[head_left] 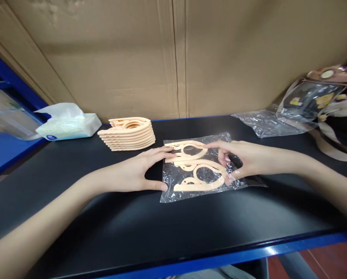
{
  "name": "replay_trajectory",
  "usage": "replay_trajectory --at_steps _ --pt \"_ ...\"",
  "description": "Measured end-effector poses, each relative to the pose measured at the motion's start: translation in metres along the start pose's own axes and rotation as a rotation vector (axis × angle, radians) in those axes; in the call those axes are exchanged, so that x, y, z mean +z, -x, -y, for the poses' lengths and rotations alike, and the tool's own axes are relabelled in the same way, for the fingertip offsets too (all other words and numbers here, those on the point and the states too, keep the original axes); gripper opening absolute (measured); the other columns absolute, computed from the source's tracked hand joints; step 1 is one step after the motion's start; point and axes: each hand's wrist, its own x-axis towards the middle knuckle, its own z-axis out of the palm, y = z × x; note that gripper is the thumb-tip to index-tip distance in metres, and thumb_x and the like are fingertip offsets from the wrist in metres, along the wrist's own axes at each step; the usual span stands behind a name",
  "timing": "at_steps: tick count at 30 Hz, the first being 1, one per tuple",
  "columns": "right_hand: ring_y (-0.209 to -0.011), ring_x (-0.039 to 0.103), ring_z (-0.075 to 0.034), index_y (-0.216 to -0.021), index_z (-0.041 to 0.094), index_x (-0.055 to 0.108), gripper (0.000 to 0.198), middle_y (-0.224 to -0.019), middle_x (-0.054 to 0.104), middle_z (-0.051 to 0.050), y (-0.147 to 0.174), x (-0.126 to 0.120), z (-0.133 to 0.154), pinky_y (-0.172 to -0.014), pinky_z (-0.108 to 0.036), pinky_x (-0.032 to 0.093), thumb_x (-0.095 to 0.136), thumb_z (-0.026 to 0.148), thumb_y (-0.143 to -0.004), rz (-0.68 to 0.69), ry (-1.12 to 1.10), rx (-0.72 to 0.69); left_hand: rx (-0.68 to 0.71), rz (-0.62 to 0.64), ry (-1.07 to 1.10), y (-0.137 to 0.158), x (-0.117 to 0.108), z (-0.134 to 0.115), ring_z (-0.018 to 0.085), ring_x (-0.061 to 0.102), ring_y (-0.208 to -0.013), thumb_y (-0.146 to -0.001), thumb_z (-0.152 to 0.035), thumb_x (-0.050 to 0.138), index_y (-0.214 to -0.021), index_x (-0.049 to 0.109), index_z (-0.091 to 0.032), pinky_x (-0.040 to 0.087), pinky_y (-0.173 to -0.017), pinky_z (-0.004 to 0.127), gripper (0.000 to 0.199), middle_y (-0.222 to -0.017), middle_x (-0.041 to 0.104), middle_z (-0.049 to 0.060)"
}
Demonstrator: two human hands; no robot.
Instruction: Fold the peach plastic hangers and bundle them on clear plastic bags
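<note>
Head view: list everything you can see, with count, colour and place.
cardboard: uncounted, brown, back
tabletop: one, black with blue edging, centre
tissue pack: one, white and pale green, back left
stacked pieces: one stack, cream, right of tissues
plastic bag: one, clear, between hands
flat pieces: apparently two, cream, in plastic bag
loose plastic: uncounted, clear, back right
strapped container: one, see-through with brownish top, far right
blue framework: uncounted, blue, left edge
floor: one, reddish, bottom right
left hand: one, bare, bag's left side
right hand: one, bare, bag's right side
</note>
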Motion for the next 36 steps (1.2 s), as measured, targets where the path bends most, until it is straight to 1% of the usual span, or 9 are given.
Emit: replay_trajectory --at_steps 3,5,13,19,23,26,29,32,36 --pt "-0.086 0.061 -0.018 -0.15 0.029 0.026 0.083 -0.091 0.064 0.001 -0.001 0.0 -0.006 -0.082 -0.033 0.046 0.067 0.043 -0.079 0.027 -0.095 -0.042 -0.032 0.025 0.026 0.0 -0.001 0.0 0.025 0.021 -0.146 -0.083 -0.061 0.059 -0.146 0.034 -0.031 0.019 -0.119 0.043 0.074 -0.159 0.022 0.002" --pt "-0.087 0.061 -0.017 -0.15 0.03 0.026 0.081 -0.091 0.065 0.001 -0.001 -0.002 -0.011 -0.082 -0.033 0.046 0.066 0.043 -0.08 0.012 -0.136 -0.061 -0.038 0.03 0.033 0.0 -0.001 0.0 0.024 0.02 -0.146 -0.083 -0.062 0.059 -0.146 0.033 -0.032 0.018 -0.12 0.042 0.074 -0.16 0.022 0.0" --pt "-0.078 0.06 -0.016 -0.145 0.026 0.033 0.077 -0.082 0.062 0.003 -0.005 0.002 -0.015 -0.075 -0.031 0.045 0.067 0.045 -0.079 -0.03 -0.143 -0.052 -0.047 0.023 0.043 0.0 -0.001 -0.002 0.025 0.021 -0.146 -0.083 -0.061 0.06 -0.146 0.033 -0.032 0.019 -0.12 0.042 0.075 -0.159 0.023 0.001" --pt "-0.071 0.057 -0.015 -0.144 0.024 0.035 0.078 -0.076 0.059 0.004 -0.01 0.006 -0.016 -0.071 -0.03 0.045 0.068 0.05 -0.078 -0.057 -0.143 -0.077 -0.067 0.032 0.037 0.002 -0.002 -0.005 0.025 0.021 -0.146 -0.082 -0.062 0.059 -0.146 0.034 -0.032 0.02 -0.119 0.043 0.075 -0.159 0.022 0.001" --pt "-0.071 0.057 -0.015 -0.146 0.024 0.032 0.08 -0.076 0.058 0.004 -0.01 0.006 -0.015 -0.07 -0.03 0.045 0.067 0.05 -0.079 -0.039 -0.14 -0.071 -0.087 0.033 0.006 0.002 0.0 -0.011 0.029 0.018 -0.147 -0.075 -0.07 0.061 -0.148 0.031 -0.028 0.021 -0.118 0.047 0.09 -0.16 0.02 0.005" --pt "-0.072 0.056 -0.016 -0.146 0.025 0.032 0.082 -0.077 0.057 0.004 -0.009 0.006 -0.014 -0.07 -0.03 0.044 0.069 0.05 -0.077 -0.031 -0.114 -0.052 -0.091 0.009 -0.037 0.001 0.004 -0.017 0.032 0.019 -0.146 -0.069 -0.073 0.063 -0.147 0.031 -0.023 0.025 -0.117 0.048 0.098 -0.158 0.025 0.01" --pt "-0.072 0.056 -0.016 -0.145 0.026 0.033 0.081 -0.077 0.057 0.004 -0.009 0.007 -0.013 -0.069 -0.029 0.044 0.069 0.05 -0.076 -0.036 -0.09 -0.043 -0.083 -0.01 -0.06 0.0 0.006 -0.02 0.032 0.025 -0.144 -0.073 -0.07 0.063 -0.145 0.035 -0.021 0.028 -0.116 0.047 0.091 -0.155 0.031 0.011" --pt "-0.071 0.056 -0.016 -0.143 0.025 0.035 0.079 -0.076 0.057 0.004 -0.01 0.008 -0.013 -0.068 -0.029 0.044 0.068 0.051 -0.077 -0.042 -0.085 -0.038 -0.077 -0.013 -0.072 0.0 0.006 -0.021 0.031 0.026 -0.144 -0.076 -0.066 0.062 -0.144 0.035 -0.021 0.028 -0.116 0.046 0.085 -0.155 0.032 0.01" --pt "-0.07 0.056 -0.016 -0.143 0.023 0.035 0.078 -0.075 0.056 0.004 -0.009 0.008 -0.011 -0.067 -0.029 0.043 0.068 0.052 -0.077 -0.048 -0.072 -0.037 -0.099 0.013 -0.061 0.001 0.004 -0.021 0.031 0.022 -0.145 -0.077 -0.068 0.06 -0.148 0.028 -0.019 0.025 -0.117 0.045 0.092 -0.157 0.027 0.011"
